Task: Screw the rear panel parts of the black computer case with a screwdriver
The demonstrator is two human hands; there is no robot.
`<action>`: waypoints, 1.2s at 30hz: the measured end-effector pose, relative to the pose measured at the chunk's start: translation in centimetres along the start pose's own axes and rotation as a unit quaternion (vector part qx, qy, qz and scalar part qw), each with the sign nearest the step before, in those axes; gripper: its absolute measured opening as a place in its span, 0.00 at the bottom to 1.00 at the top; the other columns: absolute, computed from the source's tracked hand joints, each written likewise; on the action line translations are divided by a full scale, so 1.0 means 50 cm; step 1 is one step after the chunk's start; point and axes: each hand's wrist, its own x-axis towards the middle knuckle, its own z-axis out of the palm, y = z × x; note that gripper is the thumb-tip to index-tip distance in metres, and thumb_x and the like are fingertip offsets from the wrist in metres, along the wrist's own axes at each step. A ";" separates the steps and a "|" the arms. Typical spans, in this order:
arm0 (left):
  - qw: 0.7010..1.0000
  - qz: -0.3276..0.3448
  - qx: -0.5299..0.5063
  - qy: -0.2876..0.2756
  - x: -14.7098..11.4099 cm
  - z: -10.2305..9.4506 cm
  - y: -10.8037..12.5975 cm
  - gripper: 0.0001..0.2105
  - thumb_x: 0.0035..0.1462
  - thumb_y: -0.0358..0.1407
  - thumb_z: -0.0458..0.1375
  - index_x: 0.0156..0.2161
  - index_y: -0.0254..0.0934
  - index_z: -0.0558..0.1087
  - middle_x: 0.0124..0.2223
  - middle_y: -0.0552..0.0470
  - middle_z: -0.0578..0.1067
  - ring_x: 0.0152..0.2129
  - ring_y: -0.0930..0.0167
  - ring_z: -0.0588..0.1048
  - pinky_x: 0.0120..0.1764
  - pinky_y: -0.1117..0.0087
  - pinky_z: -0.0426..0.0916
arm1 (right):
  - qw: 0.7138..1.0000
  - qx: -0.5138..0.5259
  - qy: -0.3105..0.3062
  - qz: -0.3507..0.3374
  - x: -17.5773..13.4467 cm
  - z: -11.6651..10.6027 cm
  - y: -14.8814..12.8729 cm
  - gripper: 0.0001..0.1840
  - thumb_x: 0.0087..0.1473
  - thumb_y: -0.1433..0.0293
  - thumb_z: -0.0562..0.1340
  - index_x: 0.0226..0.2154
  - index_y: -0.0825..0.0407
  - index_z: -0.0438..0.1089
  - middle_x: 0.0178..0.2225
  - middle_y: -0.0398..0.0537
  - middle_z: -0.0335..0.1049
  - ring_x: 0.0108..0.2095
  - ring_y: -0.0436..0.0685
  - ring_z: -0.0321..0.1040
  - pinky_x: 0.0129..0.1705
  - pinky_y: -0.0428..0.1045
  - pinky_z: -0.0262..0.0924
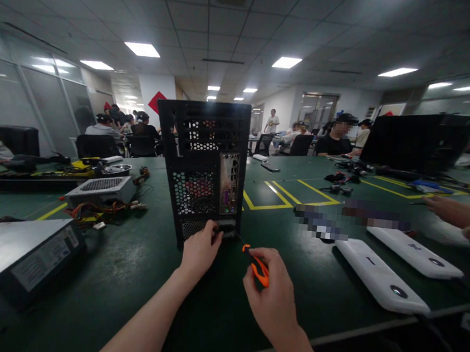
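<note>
A black computer case (170,152) stands upright on the green table, its rear side with ports and honeycomb vents facing me. My left hand (199,251) is at the lower part of that side, thumb and fingers drawn together by the slot covers. What they pinch, if anything, is too small to make out. In my right hand (275,295) is a screwdriver (259,269) with an orange and black handle. Its thin shaft points up and left, and the tip is close to the lower right edge of the case, near my left fingertips; contact cannot be told.
Left of the case lie a large power supply (21,249) and a smaller one (101,189) with bundled cables. To the right are two white devices (379,275). Another person's hands (458,213) reach in at the right edge. Black monitors (410,141) stand further back.
</note>
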 end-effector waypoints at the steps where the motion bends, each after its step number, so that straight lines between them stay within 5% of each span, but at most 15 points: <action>1: 1.000 -0.003 -0.009 -0.002 -0.001 0.001 -0.002 0.10 0.53 0.42 0.46 0.37 0.40 0.63 0.31 0.53 0.73 0.25 0.71 0.70 0.24 0.74 0.54 | 1.000 -0.004 -0.004 -0.009 0.000 -0.001 -0.002 0.11 0.47 0.74 0.53 0.38 0.53 0.56 0.34 0.48 0.59 0.37 0.53 0.61 0.38 0.51 0.59; 8: 0.991 -0.001 -0.129 -0.037 -0.002 0.021 -0.012 0.12 0.53 0.41 0.46 0.31 0.37 0.67 0.25 0.53 0.72 0.23 0.73 0.70 0.26 0.74 0.57 | 0.999 -0.001 -0.008 0.051 -0.004 -0.004 -0.001 0.11 0.50 0.70 0.52 0.39 0.52 0.55 0.35 0.48 0.60 0.31 0.51 0.63 0.32 0.48 0.61; 14: 0.963 0.005 -0.258 -0.082 0.004 0.046 -0.015 0.13 0.52 0.41 0.45 0.34 0.36 0.68 0.22 0.54 0.72 0.16 0.76 0.67 0.24 0.75 0.58 | 1.000 -0.025 -0.015 0.006 -0.001 -0.005 0.002 0.09 0.48 0.73 0.53 0.36 0.52 0.58 0.34 0.47 0.62 0.35 0.54 0.62 0.37 0.50 0.59; 20: 0.951 0.006 -0.294 -0.097 0.004 0.051 -0.018 0.14 0.51 0.41 0.45 0.37 0.35 0.66 0.23 0.54 0.72 0.13 0.78 0.64 0.20 0.76 0.58 | 0.998 -0.009 -0.016 0.067 0.001 -0.008 0.000 0.09 0.51 0.70 0.51 0.38 0.52 0.57 0.33 0.47 0.62 0.31 0.51 0.63 0.31 0.47 0.60; 27: 0.928 -0.011 -0.351 -0.128 0.006 0.051 -0.010 0.15 0.51 0.41 0.46 0.39 0.33 0.65 0.24 0.54 0.71 0.11 0.79 0.63 0.16 0.77 0.57 | 0.998 -0.042 -0.039 -0.018 0.005 -0.007 0.001 0.11 0.47 0.76 0.53 0.36 0.51 0.60 0.35 0.47 0.63 0.36 0.55 0.61 0.38 0.52 0.58; 33: 0.923 -0.018 -0.364 -0.124 0.006 0.057 -0.009 0.15 0.51 0.41 0.46 0.39 0.33 0.64 0.24 0.54 0.71 0.11 0.80 0.62 0.16 0.78 0.57 | 0.998 -0.024 -0.021 0.052 -0.001 -0.008 -0.001 0.10 0.52 0.69 0.51 0.40 0.52 0.57 0.36 0.49 0.62 0.35 0.53 0.63 0.34 0.49 0.60; 36: 0.922 -0.012 -0.366 -0.126 0.004 0.056 -0.011 0.14 0.51 0.41 0.46 0.40 0.34 0.64 0.24 0.55 0.71 0.11 0.80 0.62 0.16 0.78 0.57 | 0.999 -0.029 -0.020 0.029 -0.005 -0.003 0.005 0.12 0.51 0.72 0.51 0.41 0.52 0.56 0.36 0.48 0.63 0.35 0.54 0.64 0.35 0.50 0.61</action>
